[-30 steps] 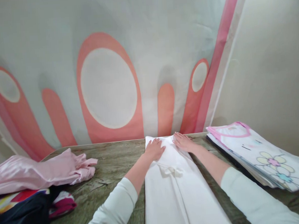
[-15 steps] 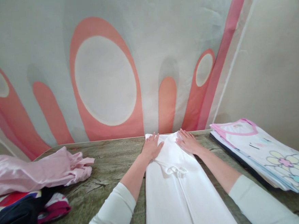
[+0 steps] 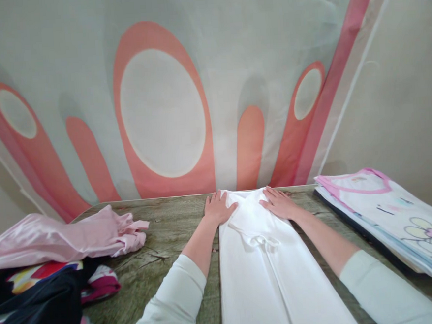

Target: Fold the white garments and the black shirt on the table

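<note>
A white garment (image 3: 261, 277) lies lengthwise before me, its sides folded in so that it forms a long narrow strip. Its top end reaches the far edge of the table, and a ruffled white cuff or trim lies across its upper middle. My left hand (image 3: 219, 210) rests flat on the top left edge of the cloth, fingers spread. On the top right edge, my right hand (image 3: 279, 204) is pressed down the same way, palm low and fingers stretched out. Neither hand grips the fabric. The garment's lower end runs out of view at the bottom.
At left sits a loose heap of clothes, with a pink garment (image 3: 69, 239) above a black one (image 3: 44, 307). A neat stack of folded shirts (image 3: 397, 213), a flower print on top, lies at right. Behind the wood-grain table (image 3: 165, 229) stands a patterned wall (image 3: 224, 72).
The view has shifted slightly, so everything sits a little further right, except the wall pattern's height. My left hand has moved slightly outward to the garment's left edge; my right hand stays on the fabric.
</note>
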A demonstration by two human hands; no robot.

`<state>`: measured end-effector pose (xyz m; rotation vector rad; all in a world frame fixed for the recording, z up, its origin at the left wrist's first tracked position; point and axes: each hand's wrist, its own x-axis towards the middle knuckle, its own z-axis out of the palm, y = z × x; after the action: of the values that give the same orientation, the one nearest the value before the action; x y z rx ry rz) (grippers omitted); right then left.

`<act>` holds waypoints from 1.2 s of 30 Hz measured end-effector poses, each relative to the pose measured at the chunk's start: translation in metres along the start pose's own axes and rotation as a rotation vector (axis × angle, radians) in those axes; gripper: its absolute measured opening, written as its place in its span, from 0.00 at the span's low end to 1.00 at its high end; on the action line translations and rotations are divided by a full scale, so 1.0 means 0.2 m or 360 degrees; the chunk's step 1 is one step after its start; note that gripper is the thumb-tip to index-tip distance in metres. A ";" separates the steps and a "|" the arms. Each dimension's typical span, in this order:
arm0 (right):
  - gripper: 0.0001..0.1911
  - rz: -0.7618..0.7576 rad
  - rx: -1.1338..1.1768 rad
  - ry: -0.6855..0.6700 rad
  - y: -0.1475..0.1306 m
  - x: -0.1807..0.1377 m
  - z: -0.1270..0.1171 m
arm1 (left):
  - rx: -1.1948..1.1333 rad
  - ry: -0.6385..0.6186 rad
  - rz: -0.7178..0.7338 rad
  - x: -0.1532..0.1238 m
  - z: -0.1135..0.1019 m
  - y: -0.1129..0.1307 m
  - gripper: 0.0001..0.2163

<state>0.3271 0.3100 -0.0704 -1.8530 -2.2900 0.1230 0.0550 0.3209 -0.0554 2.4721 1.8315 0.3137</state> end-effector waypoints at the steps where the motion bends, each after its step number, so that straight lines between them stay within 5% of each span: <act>1: 0.41 0.0010 0.0010 0.0023 0.00 0.00 0.00 | -0.0025 0.0025 -0.0040 0.00 0.00 0.00 0.35; 11: 0.34 0.0005 0.0224 0.0443 0.02 -0.01 0.00 | -0.0200 0.0419 -0.0528 0.03 -0.09 -0.05 0.17; 15: 0.34 0.0012 0.0123 0.0374 0.02 0.00 -0.01 | -0.0241 0.0439 -0.0572 0.07 -0.09 -0.06 0.15; 20: 0.36 0.0036 -0.0012 -0.0003 0.00 0.00 -0.02 | -0.0291 0.0468 -0.0547 0.12 -0.08 -0.06 0.18; 26: 0.37 0.0046 0.0014 0.0143 -0.02 -0.04 -0.03 | -0.0425 0.0452 -0.0364 0.17 -0.05 -0.09 0.09; 30: 0.37 0.0033 -0.0027 0.0023 -0.02 -0.04 -0.02 | -0.0488 0.0472 -0.0311 0.17 -0.05 -0.09 0.08; 36: 0.36 0.0028 -0.0002 0.0120 -0.01 -0.03 -0.01 | -0.0442 0.0496 -0.0255 0.11 -0.11 -0.05 0.14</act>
<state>0.3272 0.3029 -0.0684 -1.8465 -2.2248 0.0531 0.0467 0.3441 -0.0318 2.1714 1.9202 0.9194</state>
